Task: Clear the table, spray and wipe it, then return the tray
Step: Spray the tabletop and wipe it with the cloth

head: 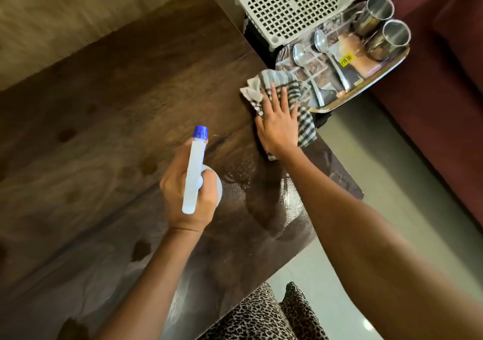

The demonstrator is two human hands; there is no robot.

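My left hand (188, 190) grips a white spray bottle (194, 172) with a blue nozzle, held over the dark wooden table (104, 130). My right hand (278, 122) lies flat, fingers spread, on a black-and-white striped cloth (277, 83) pressed onto the table near its right edge. Fine spray droplets glisten on the wood between my hands. Off the table to the right, a steel tray (389, 71) holds two steel cups (376, 13) and two spoons (322, 43).
A white perforated plastic basket (295, 2) stands behind the tray. A maroon sofa (444, 91) runs along the right, with pale floor tiles (366, 156) between it and the table. Leopard-print fabric (274, 316) shows at the bottom edge.
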